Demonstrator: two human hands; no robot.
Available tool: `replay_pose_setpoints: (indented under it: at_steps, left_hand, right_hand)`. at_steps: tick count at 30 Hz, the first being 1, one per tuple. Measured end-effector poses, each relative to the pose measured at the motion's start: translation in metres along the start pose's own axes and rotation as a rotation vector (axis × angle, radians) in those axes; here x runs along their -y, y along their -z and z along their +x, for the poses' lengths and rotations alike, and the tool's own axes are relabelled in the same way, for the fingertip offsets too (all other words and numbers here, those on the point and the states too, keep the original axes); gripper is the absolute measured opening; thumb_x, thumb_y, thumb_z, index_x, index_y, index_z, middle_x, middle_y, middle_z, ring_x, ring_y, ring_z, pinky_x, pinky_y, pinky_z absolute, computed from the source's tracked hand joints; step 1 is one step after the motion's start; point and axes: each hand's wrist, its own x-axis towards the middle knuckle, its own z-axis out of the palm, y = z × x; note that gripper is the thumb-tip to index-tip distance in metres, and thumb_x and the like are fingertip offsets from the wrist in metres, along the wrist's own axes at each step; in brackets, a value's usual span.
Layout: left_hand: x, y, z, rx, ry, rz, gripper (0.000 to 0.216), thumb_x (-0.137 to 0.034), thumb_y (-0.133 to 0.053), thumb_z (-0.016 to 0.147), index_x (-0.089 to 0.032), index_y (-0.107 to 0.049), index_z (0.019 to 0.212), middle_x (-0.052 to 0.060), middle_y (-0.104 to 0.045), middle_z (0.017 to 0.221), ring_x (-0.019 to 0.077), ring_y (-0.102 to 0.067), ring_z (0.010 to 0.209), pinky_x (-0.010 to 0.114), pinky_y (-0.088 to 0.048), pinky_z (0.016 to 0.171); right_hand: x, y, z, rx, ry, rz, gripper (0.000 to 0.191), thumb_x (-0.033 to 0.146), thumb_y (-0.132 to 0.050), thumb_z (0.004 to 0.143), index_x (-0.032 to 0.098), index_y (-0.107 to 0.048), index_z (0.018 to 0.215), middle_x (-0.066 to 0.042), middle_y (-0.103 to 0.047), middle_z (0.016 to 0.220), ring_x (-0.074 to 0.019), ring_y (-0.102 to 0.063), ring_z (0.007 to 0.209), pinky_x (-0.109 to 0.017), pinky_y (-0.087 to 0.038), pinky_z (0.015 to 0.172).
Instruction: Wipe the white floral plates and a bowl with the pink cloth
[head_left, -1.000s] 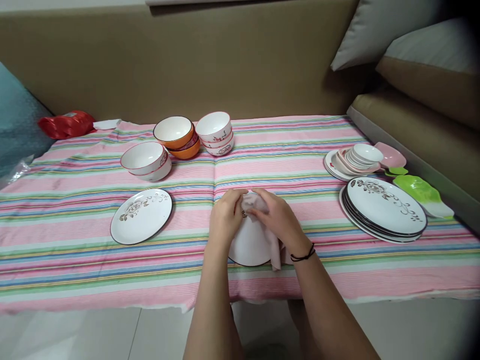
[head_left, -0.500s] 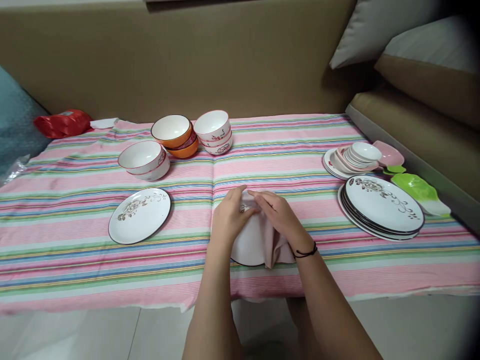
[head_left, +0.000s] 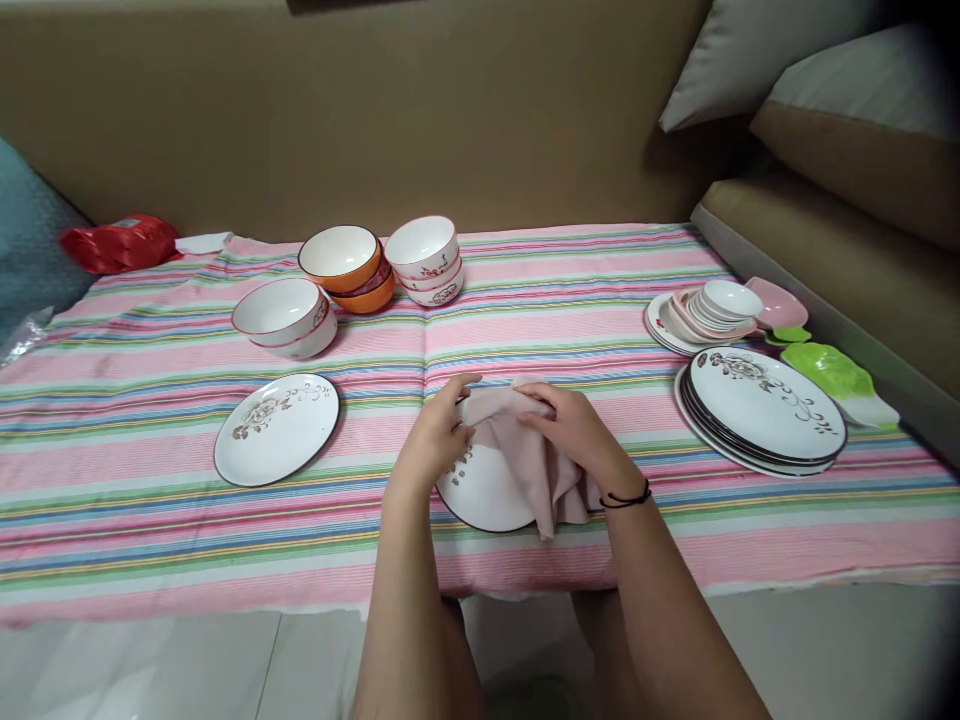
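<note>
You are having the white, dark-rimmed plate (head_left: 487, 490) right between your hands, near the front edge of the striped tablecloth (head_left: 525, 330), with a pink cloth (head_left: 525, 450) draping over its right side and hanging past its near rim. Your left hand (head_left: 435, 435) is bending around the plate's far left edge, thumb and fingers parted; whether it is gripping the rim, the cloth or both, you cannot tell from here. Your right hand (head_left: 566, 425) is pinching the bunched cloth between thumb and closely curled fingers over the plate's far right part. Brown flowers are showing beside your left thumb. As for writing, the white bowls (head_left: 425, 265) at the back are bearing small red and dark marks, and the red package (head_left: 124, 243) is carrying a pale patch, all too small to read.
</note>
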Motion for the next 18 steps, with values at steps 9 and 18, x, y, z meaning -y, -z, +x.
replay_pose_setpoints:
  at_steps: [9,18]
  left_hand:
    - [-0.012,0.000,0.001,-0.099,-0.009,-0.216,0.040,-0.004,-0.043,0.072,-0.023,-0.052,0.106,0.002,-0.059,0.095,0.0151,-0.057,0.088,0.026,-0.044,0.074]
    - [-0.012,-0.013,0.007,-0.117,0.015,-0.230,0.044,-0.009,-0.043,0.076,-0.024,-0.051,0.117,0.000,-0.062,0.086,0.0142,-0.058,0.078,0.027,-0.045,0.071]
  right_hand:
    - [-0.001,0.006,-0.002,-0.169,0.070,0.060,0.025,0.025,-0.048,0.087,0.022,-0.066,0.104,-0.003,-0.068,0.109,-0.0186,-0.062,0.103,-0.033,-0.045,0.091]
    - [0.006,-0.008,0.002,-0.082,0.024,-0.213,0.021,0.040,-0.060,0.081,0.019,-0.060,0.077,0.000,-0.063,0.071,-0.0151,-0.053,0.064,-0.025,-0.035,0.058]
